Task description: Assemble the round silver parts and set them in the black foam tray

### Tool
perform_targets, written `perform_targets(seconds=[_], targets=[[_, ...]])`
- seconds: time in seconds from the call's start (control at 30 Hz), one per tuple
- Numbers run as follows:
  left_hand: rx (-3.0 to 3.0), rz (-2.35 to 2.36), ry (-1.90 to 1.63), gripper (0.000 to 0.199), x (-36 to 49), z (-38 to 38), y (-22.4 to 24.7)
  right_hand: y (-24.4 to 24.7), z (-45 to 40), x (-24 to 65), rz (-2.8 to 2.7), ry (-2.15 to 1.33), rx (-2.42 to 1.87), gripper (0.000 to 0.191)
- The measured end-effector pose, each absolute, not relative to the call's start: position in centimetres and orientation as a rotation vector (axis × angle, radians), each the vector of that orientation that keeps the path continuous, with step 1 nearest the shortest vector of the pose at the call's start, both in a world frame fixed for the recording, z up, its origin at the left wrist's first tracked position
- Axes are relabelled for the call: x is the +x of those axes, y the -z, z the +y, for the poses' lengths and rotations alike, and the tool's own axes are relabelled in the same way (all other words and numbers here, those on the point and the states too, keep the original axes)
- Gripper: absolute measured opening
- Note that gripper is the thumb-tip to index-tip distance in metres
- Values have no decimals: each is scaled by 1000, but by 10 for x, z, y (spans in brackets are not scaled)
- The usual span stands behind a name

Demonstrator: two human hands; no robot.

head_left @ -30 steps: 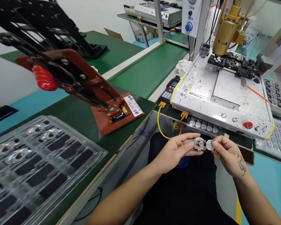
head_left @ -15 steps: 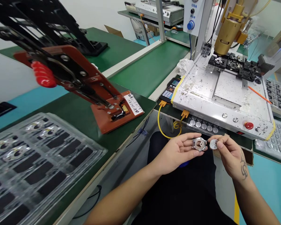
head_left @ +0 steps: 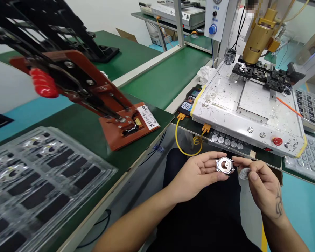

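Observation:
Above my lap, my left hand (head_left: 199, 173) holds a silver watch case (head_left: 225, 165) between thumb and fingers. The case is round, with a pale inside and a dark opening in its middle. Just to the right, my right hand (head_left: 264, 182) pinches a thin round disc (head_left: 244, 173) at its edge. Small printed marks show on the disc, too fine to read. The disc and the case are close together but apart. A fingertip of my right hand is near the case's right edge.
A dispensing machine (head_left: 246, 115) with a gold head (head_left: 257, 43) stands ahead right. Left are a red-handled hand press (head_left: 126, 134) and a clear tray (head_left: 68, 196) of parts. A sheet of round discs (head_left: 227, 141) lies under the machine's front. A yellow cable (head_left: 176, 136) hangs nearby.
My right hand has moved slightly down and right with the disc, widening the gap to the case. The case has tilted, showing more of its inside. The view has shifted a little.

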State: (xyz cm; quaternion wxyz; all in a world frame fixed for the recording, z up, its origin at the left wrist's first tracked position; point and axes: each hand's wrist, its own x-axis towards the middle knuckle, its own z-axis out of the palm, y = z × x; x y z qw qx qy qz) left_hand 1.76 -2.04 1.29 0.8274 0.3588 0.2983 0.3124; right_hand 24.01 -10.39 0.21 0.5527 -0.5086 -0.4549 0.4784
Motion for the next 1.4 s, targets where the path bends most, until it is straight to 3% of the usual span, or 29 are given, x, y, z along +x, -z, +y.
perform_targets(seconds=[0.27, 0.5, 1.2, 1.4], targets=[[703, 620, -652, 53, 19, -21, -16, -1, -102, 240, -1028, -1124, -1233, 28], [686, 590, -653, 49, 19, -20, -14, 1, -105, 243, -1046, -1155, -1191, 20], [658, 575, -641, 56, 23, -17, -5, 5, -91, 251, -1107, -1143, -1288, 24], [691, 566, -662, 46, 24, -14, 9, -6, -73, 249, -1230, -1236, -1386, 27]])
